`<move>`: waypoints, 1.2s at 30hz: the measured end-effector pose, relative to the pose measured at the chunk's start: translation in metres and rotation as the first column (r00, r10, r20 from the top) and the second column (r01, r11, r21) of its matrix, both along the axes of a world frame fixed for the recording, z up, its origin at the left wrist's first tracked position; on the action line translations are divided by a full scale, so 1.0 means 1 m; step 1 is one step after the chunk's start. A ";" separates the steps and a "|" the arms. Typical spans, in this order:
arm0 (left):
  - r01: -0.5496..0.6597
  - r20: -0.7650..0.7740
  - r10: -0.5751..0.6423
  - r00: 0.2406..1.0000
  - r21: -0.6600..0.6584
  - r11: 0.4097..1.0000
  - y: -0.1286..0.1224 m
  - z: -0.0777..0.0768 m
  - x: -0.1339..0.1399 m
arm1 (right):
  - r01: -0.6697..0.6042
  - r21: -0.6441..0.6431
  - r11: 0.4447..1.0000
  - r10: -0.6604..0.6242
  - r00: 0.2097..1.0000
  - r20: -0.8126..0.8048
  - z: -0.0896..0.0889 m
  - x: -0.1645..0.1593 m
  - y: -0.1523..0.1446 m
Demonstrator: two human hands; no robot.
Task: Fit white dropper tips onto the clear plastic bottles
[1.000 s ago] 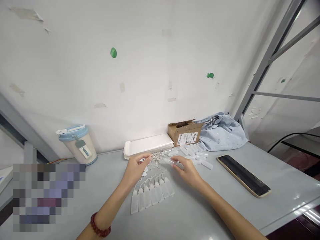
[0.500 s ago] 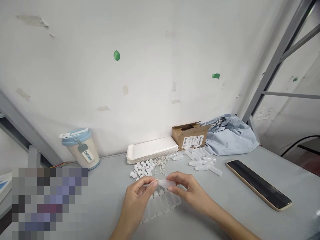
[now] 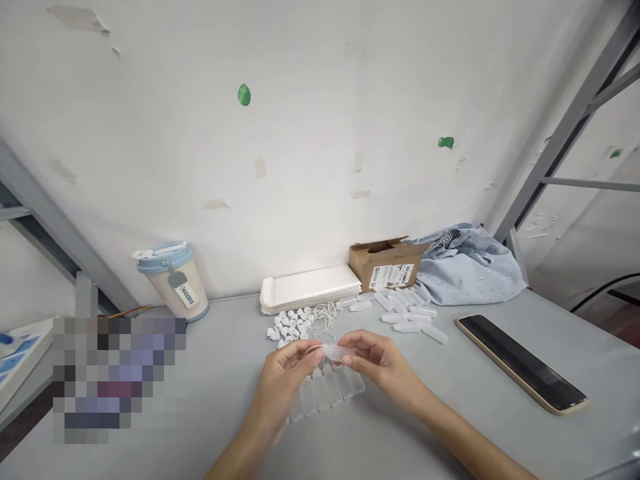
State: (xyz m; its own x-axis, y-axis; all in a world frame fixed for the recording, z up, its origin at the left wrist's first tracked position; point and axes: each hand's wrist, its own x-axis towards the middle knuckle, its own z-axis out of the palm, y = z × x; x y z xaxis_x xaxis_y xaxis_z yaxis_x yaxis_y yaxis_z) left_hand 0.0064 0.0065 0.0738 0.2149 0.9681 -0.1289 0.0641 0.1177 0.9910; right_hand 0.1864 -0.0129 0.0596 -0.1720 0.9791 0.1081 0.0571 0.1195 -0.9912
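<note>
A small translucent plastic bottle (image 3: 341,353) lies sideways between my hands, its neck pointing left. My right hand (image 3: 383,363) is closed on its body, thumb below and fingers above. My left hand (image 3: 287,377) pinches a thin white string (image 3: 314,347) at the neck, its fingertips close to the tip. How the string sits around the neck is too small to tell. Below, several similar bottles (image 3: 327,390) lie side by side on the grey table, partly hidden by my left hand. White caps (image 3: 290,325) and a tangle of strings (image 3: 326,317) lie just beyond.
Loose bottles (image 3: 407,313) lie at the back right, before a cardboard box (image 3: 387,267) and a blue cloth bag (image 3: 470,267). A stack of white trays (image 3: 310,287) stands by the wall. A phone (image 3: 523,363) lies right, a lidded cup (image 3: 175,283) left.
The camera view has shifted slightly, so the scene sits a little higher and further right. Both hands keep their hold on the bottle and string, with little visible movement.
</note>
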 end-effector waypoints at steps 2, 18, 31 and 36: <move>0.002 0.035 -0.002 0.999 -0.022 1.000 0.000 -0.002 0.001 | 0.041 0.038 0.998 -0.043 0.998 0.036 0.000 -0.003 -0.002; -0.056 0.501 0.232 0.834 -0.341 0.939 0.004 -0.007 0.006 | -0.445 0.873 0.200 -0.489 0.726 0.483 -0.021 -0.084 -0.052; -0.104 0.562 0.415 0.715 -0.502 0.858 0.011 -0.002 -0.001 | -0.401 0.829 0.390 -0.284 0.804 0.523 -0.021 -0.107 -0.059; -0.107 0.541 0.435 0.720 -0.532 0.840 0.011 0.000 -0.002 | -0.320 0.805 0.499 -0.292 0.813 0.504 -0.023 -0.107 -0.061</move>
State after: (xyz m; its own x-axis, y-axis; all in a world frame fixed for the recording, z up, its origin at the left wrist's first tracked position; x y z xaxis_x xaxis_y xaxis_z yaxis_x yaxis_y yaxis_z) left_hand 0.0047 0.0179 0.0734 0.1395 0.8646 -0.4828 -0.6459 0.4489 0.6174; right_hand 0.0792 -0.0736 0.0370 -0.5053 0.4509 0.7357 0.4904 0.8516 -0.1851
